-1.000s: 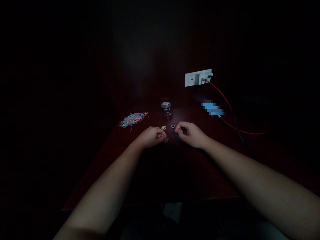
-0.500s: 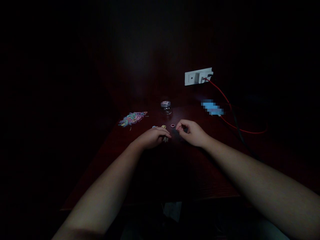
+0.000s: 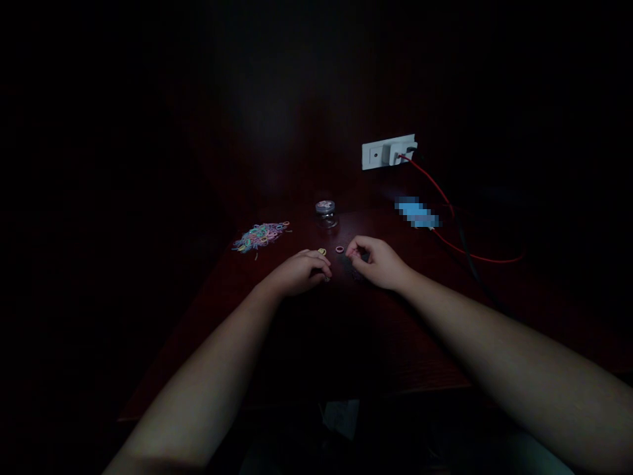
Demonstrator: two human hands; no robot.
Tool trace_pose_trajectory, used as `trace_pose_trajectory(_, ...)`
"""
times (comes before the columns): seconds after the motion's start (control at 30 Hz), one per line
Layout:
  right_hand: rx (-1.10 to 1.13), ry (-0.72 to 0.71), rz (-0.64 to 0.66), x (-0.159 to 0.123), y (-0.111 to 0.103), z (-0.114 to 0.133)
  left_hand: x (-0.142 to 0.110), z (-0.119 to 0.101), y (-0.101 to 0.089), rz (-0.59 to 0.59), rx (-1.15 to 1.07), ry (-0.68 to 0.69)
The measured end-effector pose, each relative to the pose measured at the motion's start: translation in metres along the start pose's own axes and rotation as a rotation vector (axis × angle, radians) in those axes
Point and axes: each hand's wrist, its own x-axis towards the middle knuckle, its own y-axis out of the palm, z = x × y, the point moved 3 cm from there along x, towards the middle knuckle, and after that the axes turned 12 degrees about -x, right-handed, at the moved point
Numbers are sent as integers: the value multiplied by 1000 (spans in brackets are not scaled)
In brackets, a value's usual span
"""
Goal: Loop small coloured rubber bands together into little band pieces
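On the dark red table, my left hand (image 3: 302, 272) is curled downward, thumb and fingers close together over a small pale bit at the fingertips. What it pinches is too dark to make out. A yellow hair tie (image 3: 322, 251) lies just beyond its fingers. To the right of that lies a pink hair tie (image 3: 339, 250), close to the fingertips of my right hand (image 3: 376, 262). That hand is closed in a pinch, its contents hidden. Farther left spreads a pile of colourful hair ties (image 3: 261, 236).
A clear jar with a printed lid (image 3: 325, 206) stands behind the hands. Back right lies a blurred-out blue object (image 3: 416, 213) with a red cable (image 3: 462, 249) running to a wall socket (image 3: 388, 152). A dark cable hangs beside it. The surroundings are very dark.
My left hand's fingers stretched out over small pale pieces, then curled down again, covering them. A blue hair tie seen briefly behind it is now hidden. My right hand has stayed almost still.
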Motion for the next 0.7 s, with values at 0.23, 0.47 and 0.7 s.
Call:
trace_pose_trajectory(0.23,-6,3,-11,0,-1,-1,-2,5,-3,-64,33,-1)
trace_pose_trajectory(0.47,-56,137,-159,5,-9,-20,-11,20,-28,-375,134,-205)
trace_pose_trajectory(0.7,-33,267,-344,10,-21,-48,-58,79,-57,-767,230,-848)
